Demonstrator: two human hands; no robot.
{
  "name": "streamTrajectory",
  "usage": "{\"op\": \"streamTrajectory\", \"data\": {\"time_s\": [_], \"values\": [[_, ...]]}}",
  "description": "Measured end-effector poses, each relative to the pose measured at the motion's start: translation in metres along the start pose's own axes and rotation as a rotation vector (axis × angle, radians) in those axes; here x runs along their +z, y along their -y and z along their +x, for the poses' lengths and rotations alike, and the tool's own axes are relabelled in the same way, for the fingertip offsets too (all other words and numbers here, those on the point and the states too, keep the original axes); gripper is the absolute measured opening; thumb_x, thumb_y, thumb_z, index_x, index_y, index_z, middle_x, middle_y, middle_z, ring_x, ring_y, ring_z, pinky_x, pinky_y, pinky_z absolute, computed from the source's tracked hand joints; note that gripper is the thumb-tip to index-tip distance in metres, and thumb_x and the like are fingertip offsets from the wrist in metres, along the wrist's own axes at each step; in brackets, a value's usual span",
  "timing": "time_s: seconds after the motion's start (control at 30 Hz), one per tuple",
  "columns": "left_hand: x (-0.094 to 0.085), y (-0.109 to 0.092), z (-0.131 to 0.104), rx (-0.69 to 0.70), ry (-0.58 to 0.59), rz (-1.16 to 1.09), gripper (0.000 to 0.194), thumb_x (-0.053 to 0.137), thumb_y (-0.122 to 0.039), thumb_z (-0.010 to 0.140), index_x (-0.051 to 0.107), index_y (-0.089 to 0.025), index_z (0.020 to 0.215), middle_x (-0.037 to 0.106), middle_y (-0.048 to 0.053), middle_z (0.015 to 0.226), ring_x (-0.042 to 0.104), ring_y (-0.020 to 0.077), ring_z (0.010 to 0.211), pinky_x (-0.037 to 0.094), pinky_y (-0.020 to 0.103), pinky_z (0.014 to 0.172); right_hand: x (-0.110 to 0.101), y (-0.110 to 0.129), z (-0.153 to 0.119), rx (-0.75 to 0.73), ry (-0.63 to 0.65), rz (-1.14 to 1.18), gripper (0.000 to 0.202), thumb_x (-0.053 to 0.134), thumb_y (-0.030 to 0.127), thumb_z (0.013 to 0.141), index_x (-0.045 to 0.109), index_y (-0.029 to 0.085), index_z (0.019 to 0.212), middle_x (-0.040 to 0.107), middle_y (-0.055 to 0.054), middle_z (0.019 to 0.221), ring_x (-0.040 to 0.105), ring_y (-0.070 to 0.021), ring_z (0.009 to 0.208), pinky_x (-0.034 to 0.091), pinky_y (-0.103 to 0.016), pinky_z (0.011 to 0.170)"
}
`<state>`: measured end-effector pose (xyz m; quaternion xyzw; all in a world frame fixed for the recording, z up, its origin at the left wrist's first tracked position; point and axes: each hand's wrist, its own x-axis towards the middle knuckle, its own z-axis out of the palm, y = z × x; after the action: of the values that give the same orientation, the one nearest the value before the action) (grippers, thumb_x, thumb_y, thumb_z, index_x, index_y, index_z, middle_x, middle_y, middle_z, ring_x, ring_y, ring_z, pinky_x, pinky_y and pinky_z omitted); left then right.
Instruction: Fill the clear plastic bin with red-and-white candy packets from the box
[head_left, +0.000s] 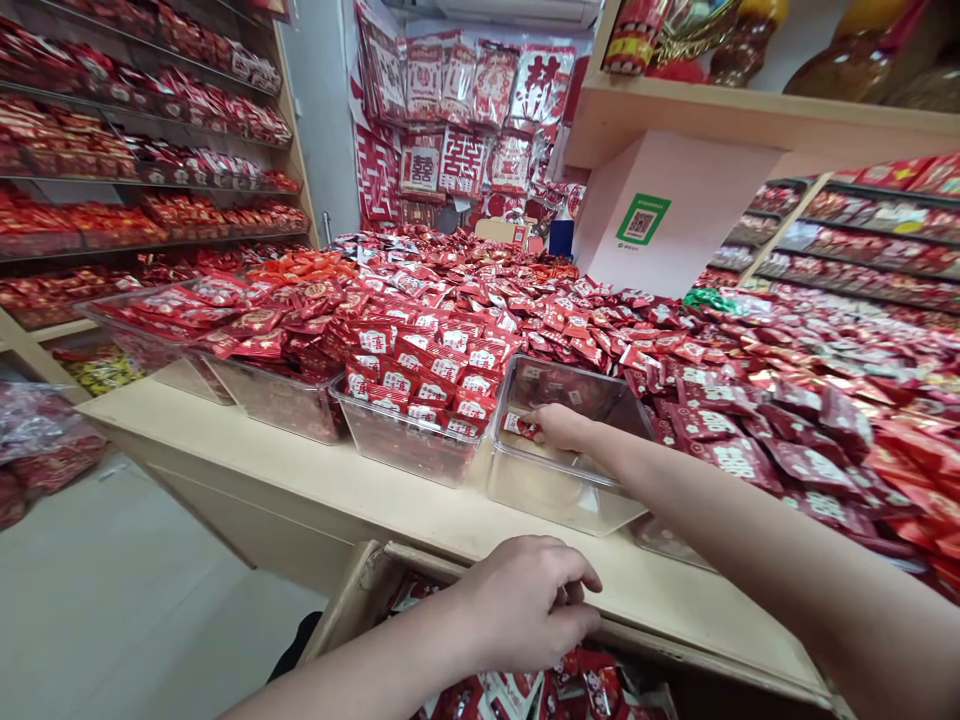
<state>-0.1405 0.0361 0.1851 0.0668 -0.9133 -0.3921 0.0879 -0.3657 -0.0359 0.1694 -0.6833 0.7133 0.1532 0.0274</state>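
Note:
My right hand (561,428) reaches down into a clear plastic bin (570,500) on the counter, its fingers closed on a small red-and-white packet (523,426) near the bin's left wall. Little else shows on the bin's floor. Nearer to me, my left hand (534,605) hovers over an open cardboard box (375,585) at the counter's front. Its fingers are loosely curled, with a gap to the thumb, and nothing shows in them. Inside the box lie many loose red packets (600,685). Left of the clear bin, a full bin (409,450) holds upright rows of red packets (427,375).
More bins of red packets (262,340) stand along the counter (247,430) to the left, and a large heap (757,440) spreads to the right. Packed shelves (150,180) line the left wall. A wooden shelf (750,115) overhangs at the upper right, beside a pillar with a QR sign (643,222).

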Motion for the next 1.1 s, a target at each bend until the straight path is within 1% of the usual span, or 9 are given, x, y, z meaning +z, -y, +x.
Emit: {"op": "streamTrajectory", "data": {"time_s": [0.13, 0.3, 0.43, 0.57, 0.67, 0.8, 0.93, 1.0, 1.1], "values": [[0.000, -0.001, 0.000, 0.000, -0.004, 0.014, 0.023, 0.050, -0.028, 0.070, 0.058, -0.020, 0.090, 0.060, 0.001, 0.079, 0.054, 0.0116, 0.069, 0.040, 0.019, 0.064, 0.002, -0.003, 0.001, 0.011, 0.006, 0.001, 0.035, 0.050, 0.021, 0.070, 0.056, 0.019, 0.105, 0.062, -0.008, 0.093, 0.056, -0.0196, 0.085, 0.040, -0.023, 0.073], [0.000, -0.002, 0.000, -0.002, -0.005, 0.019, 0.024, 0.051, -0.028, 0.070, 0.058, -0.020, 0.091, 0.061, 0.001, 0.079, 0.054, 0.0119, 0.070, 0.040, 0.020, 0.064, 0.002, -0.002, 0.001, 0.036, -0.117, 0.053, 0.031, 0.048, 0.017, 0.069, 0.060, 0.015, 0.098, 0.060, -0.010, 0.095, 0.055, -0.0190, 0.087, 0.039, -0.022, 0.074], [-0.001, -0.002, 0.000, -0.018, -0.014, -0.009, 0.023, 0.050, -0.028, 0.070, 0.059, -0.020, 0.090, 0.061, 0.001, 0.079, 0.054, 0.0111, 0.069, 0.041, 0.019, 0.064, 0.001, -0.005, 0.001, 0.031, -0.051, 0.106, 0.033, 0.049, 0.014, 0.067, 0.061, 0.019, 0.097, 0.063, -0.005, 0.092, 0.056, -0.0180, 0.084, 0.040, -0.021, 0.071], [-0.001, -0.001, 0.000, -0.051, 0.012, -0.066, 0.025, 0.049, -0.028, 0.070, 0.058, -0.020, 0.091, 0.061, 0.001, 0.079, 0.054, 0.0108, 0.067, 0.041, 0.018, 0.062, -0.020, -0.007, -0.004, 0.073, -0.143, 0.125, 0.030, 0.044, 0.017, 0.072, 0.059, 0.016, 0.098, 0.062, -0.007, 0.095, 0.055, -0.0182, 0.087, 0.039, -0.022, 0.072], [-0.001, 0.000, -0.001, -0.069, 0.034, -0.122, 0.026, 0.048, -0.028, 0.070, 0.058, -0.019, 0.093, 0.061, 0.001, 0.078, 0.055, 0.0106, 0.067, 0.041, 0.018, 0.061, -0.054, 0.007, -0.035, 0.032, -0.339, 0.196, 0.025, 0.044, 0.022, 0.073, 0.061, 0.016, 0.091, 0.063, -0.006, 0.088, 0.056, -0.0162, 0.080, 0.040, -0.023, 0.070], [-0.002, 0.000, -0.001, -0.093, 0.052, -0.162, 0.026, 0.045, -0.027, 0.072, 0.057, -0.019, 0.093, 0.061, 0.001, 0.075, 0.054, 0.0101, 0.064, 0.040, 0.018, 0.059, -0.088, 0.041, -0.116, -0.057, -0.568, 0.354, 0.023, 0.043, 0.025, 0.076, 0.060, 0.017, 0.089, 0.063, -0.003, 0.086, 0.056, -0.0129, 0.074, 0.041, -0.021, 0.066], [-0.001, -0.004, 0.000, -0.098, 0.027, -0.117, 0.026, 0.045, -0.028, 0.072, 0.058, -0.018, 0.092, 0.061, 0.001, 0.073, 0.053, 0.0103, 0.064, 0.040, 0.019, 0.059, -0.086, 0.042, -0.164, 0.021, -0.445, 0.332, 0.020, 0.045, 0.022, 0.075, 0.064, 0.018, 0.082, 0.064, -0.004, 0.079, 0.057, -0.0142, 0.070, 0.041, -0.022, 0.063], [0.001, -0.005, 0.001, -0.094, 0.013, -0.074, 0.026, 0.045, -0.028, 0.072, 0.058, -0.018, 0.092, 0.061, 0.001, 0.074, 0.053, 0.0106, 0.064, 0.040, 0.019, 0.059, -0.079, 0.029, -0.155, 0.103, -0.372, 0.318, 0.021, 0.046, 0.020, 0.074, 0.065, 0.018, 0.082, 0.065, -0.003, 0.081, 0.058, -0.0148, 0.073, 0.042, -0.022, 0.067], [0.003, -0.005, 0.001, -0.086, 0.002, -0.017, 0.025, 0.046, -0.029, 0.072, 0.058, -0.019, 0.091, 0.061, 0.001, 0.076, 0.053, 0.0110, 0.064, 0.040, 0.020, 0.059, -0.073, 0.015, -0.113, 0.097, -0.240, 0.308, 0.025, 0.045, 0.019, 0.074, 0.064, 0.019, 0.091, 0.064, -0.002, 0.091, 0.057, -0.0158, 0.082, 0.041, -0.022, 0.074]]}}
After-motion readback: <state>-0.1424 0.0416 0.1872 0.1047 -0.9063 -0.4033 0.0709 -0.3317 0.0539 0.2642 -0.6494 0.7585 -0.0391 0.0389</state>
